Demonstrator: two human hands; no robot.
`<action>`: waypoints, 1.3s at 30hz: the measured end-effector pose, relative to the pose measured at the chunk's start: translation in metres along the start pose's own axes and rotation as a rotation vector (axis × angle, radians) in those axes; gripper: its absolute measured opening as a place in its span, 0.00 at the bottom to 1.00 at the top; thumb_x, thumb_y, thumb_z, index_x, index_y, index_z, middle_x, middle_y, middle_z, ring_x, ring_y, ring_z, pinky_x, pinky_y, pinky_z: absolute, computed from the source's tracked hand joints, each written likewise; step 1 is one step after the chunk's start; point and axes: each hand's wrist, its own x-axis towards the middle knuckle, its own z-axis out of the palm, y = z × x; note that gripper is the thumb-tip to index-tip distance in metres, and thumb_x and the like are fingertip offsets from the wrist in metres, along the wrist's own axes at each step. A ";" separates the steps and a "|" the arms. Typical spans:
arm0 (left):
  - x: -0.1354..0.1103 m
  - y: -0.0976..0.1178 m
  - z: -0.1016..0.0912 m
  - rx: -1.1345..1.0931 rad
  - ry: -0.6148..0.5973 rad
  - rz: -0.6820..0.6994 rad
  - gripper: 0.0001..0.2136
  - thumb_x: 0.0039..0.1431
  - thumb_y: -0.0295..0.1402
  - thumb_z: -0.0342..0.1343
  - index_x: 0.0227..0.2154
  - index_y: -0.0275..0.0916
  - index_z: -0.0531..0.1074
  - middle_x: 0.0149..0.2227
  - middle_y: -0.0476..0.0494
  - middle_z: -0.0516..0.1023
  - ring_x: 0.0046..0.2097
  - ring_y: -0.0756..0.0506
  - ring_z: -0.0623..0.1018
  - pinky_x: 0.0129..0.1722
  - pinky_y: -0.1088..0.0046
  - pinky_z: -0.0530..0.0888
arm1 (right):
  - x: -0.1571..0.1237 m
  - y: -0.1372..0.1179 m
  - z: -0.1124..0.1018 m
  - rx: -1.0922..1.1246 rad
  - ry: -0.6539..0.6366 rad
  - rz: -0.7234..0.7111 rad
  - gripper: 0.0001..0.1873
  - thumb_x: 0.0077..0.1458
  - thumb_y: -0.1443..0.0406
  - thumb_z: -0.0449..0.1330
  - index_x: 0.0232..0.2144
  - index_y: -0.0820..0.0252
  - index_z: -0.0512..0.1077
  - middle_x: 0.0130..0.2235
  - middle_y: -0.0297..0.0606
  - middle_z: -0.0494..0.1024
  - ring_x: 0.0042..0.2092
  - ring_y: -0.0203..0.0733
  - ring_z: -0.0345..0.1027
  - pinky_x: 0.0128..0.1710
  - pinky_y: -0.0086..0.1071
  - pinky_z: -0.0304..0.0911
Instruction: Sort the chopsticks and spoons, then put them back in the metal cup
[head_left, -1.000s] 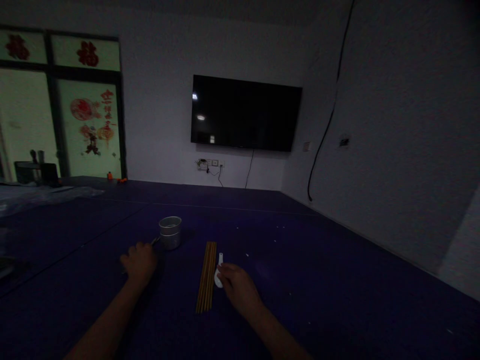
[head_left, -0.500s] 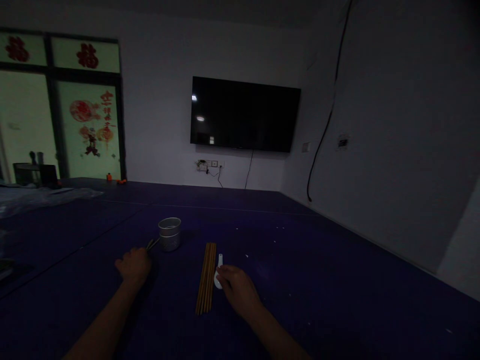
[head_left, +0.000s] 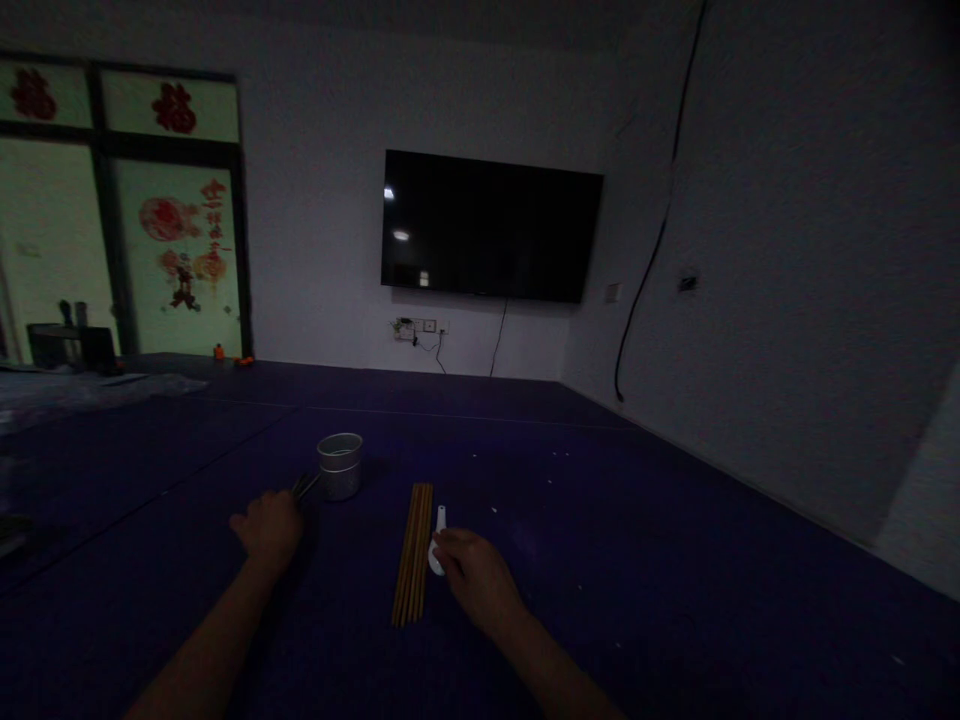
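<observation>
A white soup spoon (head_left: 440, 518) lies handle-away on the purple surface (head_left: 600, 530). My right hand (head_left: 480, 578) is closed, with thumb and fingers pinching the spoon around its bowl. Just left of it, several brown wooden chopsticks (head_left: 412, 555) lie side by side in a neat row. A silver metal cup (head_left: 340, 468) stands upright farther off. My left hand (head_left: 268, 530) rests low beside the cup, closed around several thin utensils (head_left: 304, 486) whose ends poke out toward the cup. What kind they are cannot be made out in the dim light.
Crumpled clear plastic (head_left: 97, 395) and a dark block with handles (head_left: 71, 345) sit at the far left. Small orange objects (head_left: 242, 361) lie by the door frame. Little white scraps (head_left: 494, 510) dot the surface. A television (head_left: 491, 228) hangs on the back wall.
Almost nothing differs. Both hands, the spoon, the chopsticks and the cup keep their places; the view has shifted very slightly.
</observation>
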 end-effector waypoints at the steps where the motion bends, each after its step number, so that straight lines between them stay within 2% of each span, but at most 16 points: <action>1: -0.001 0.000 -0.001 0.012 0.004 -0.005 0.16 0.55 0.22 0.40 0.33 0.30 0.75 0.38 0.28 0.76 0.45 0.33 0.74 0.39 0.56 0.65 | 0.000 -0.001 0.000 -0.006 -0.004 0.005 0.16 0.59 0.66 0.49 0.42 0.56 0.76 0.43 0.40 0.79 0.46 0.42 0.71 0.47 0.33 0.62; 4: -0.002 0.004 -0.008 0.007 0.090 -0.013 0.16 0.57 0.25 0.40 0.39 0.31 0.73 0.39 0.30 0.75 0.45 0.34 0.73 0.39 0.57 0.65 | 0.000 -0.002 -0.002 -0.027 -0.006 0.013 0.16 0.60 0.66 0.49 0.43 0.57 0.75 0.44 0.40 0.78 0.47 0.42 0.70 0.48 0.33 0.62; 7: -0.005 0.011 -0.013 -0.133 0.345 -0.002 0.17 0.60 0.28 0.39 0.46 0.32 0.69 0.40 0.32 0.75 0.45 0.36 0.73 0.39 0.59 0.66 | 0.000 -0.004 -0.002 -0.037 -0.003 0.023 0.17 0.60 0.66 0.48 0.44 0.57 0.75 0.46 0.41 0.77 0.48 0.42 0.70 0.49 0.33 0.62; 9: -0.009 0.020 -0.012 -0.236 0.540 0.054 0.17 0.61 0.29 0.39 0.47 0.33 0.68 0.40 0.34 0.75 0.44 0.38 0.73 0.39 0.61 0.66 | -0.001 -0.004 -0.002 -0.035 0.016 0.031 0.17 0.60 0.66 0.48 0.45 0.58 0.75 0.46 0.41 0.77 0.48 0.42 0.70 0.49 0.33 0.62; 11: -0.019 0.032 -0.008 -0.298 0.676 0.217 0.15 0.62 0.31 0.40 0.44 0.35 0.70 0.37 0.38 0.76 0.41 0.40 0.73 0.39 0.64 0.65 | -0.001 -0.005 -0.001 -0.033 0.049 0.034 0.18 0.60 0.66 0.49 0.47 0.58 0.73 0.47 0.42 0.76 0.48 0.42 0.70 0.49 0.34 0.62; 13: -0.034 0.045 -0.002 -0.325 0.759 0.488 0.12 0.62 0.30 0.43 0.41 0.37 0.71 0.33 0.41 0.77 0.37 0.43 0.74 0.38 0.66 0.65 | -0.002 -0.005 -0.001 -0.037 0.089 0.027 0.18 0.60 0.65 0.49 0.49 0.58 0.72 0.47 0.43 0.76 0.48 0.43 0.70 0.49 0.34 0.62; 15: -0.052 0.060 0.002 -0.358 0.801 0.776 0.11 0.62 0.28 0.44 0.40 0.39 0.72 0.34 0.44 0.78 0.38 0.45 0.74 0.41 0.66 0.64 | -0.002 -0.006 -0.003 -0.047 0.133 0.010 0.18 0.60 0.63 0.50 0.50 0.59 0.71 0.47 0.43 0.76 0.48 0.43 0.70 0.48 0.35 0.62; 18: -0.078 0.077 0.007 -0.413 0.760 1.070 0.12 0.63 0.26 0.42 0.40 0.40 0.71 0.34 0.46 0.78 0.39 0.47 0.74 0.45 0.66 0.63 | -0.004 -0.010 -0.007 -0.075 0.197 -0.018 0.19 0.60 0.57 0.51 0.48 0.58 0.72 0.44 0.43 0.78 0.45 0.45 0.71 0.48 0.37 0.62; 21: -0.091 0.086 0.009 -0.446 0.745 1.202 0.12 0.64 0.26 0.42 0.41 0.39 0.70 0.34 0.45 0.78 0.39 0.47 0.74 0.45 0.65 0.64 | -0.005 -0.013 -0.010 -0.081 0.252 -0.007 0.19 0.61 0.55 0.49 0.40 0.57 0.76 0.40 0.43 0.79 0.43 0.45 0.72 0.47 0.37 0.61; 24: -0.093 0.089 0.009 -0.437 0.728 1.271 0.13 0.63 0.25 0.41 0.43 0.39 0.70 0.33 0.44 0.77 0.37 0.48 0.74 0.43 0.66 0.66 | -0.006 -0.014 -0.009 -0.015 0.322 0.046 0.23 0.63 0.55 0.45 0.37 0.58 0.77 0.39 0.43 0.80 0.40 0.43 0.73 0.44 0.35 0.62; 30: -0.091 0.090 0.013 -0.462 0.710 1.301 0.13 0.63 0.24 0.43 0.47 0.38 0.67 0.33 0.44 0.77 0.36 0.48 0.74 0.39 0.68 0.67 | -0.004 -0.016 -0.005 0.157 0.360 0.068 0.30 0.63 0.53 0.40 0.22 0.60 0.73 0.25 0.40 0.77 0.27 0.38 0.69 0.30 0.29 0.60; 35: -0.089 0.090 0.014 -0.478 0.661 1.221 0.14 0.62 0.31 0.48 0.50 0.36 0.64 0.36 0.41 0.77 0.40 0.45 0.74 0.41 0.66 0.68 | -0.005 -0.019 -0.011 0.199 0.411 -0.011 0.30 0.64 0.54 0.38 0.24 0.60 0.73 0.27 0.40 0.76 0.31 0.38 0.70 0.33 0.29 0.60; 39: -0.088 0.087 0.008 -0.464 0.561 1.178 0.15 0.61 0.36 0.50 0.48 0.37 0.66 0.37 0.40 0.77 0.41 0.44 0.74 0.40 0.66 0.68 | -0.005 -0.016 -0.013 0.195 0.475 0.018 0.31 0.64 0.52 0.38 0.21 0.58 0.70 0.26 0.40 0.75 0.29 0.38 0.69 0.32 0.30 0.59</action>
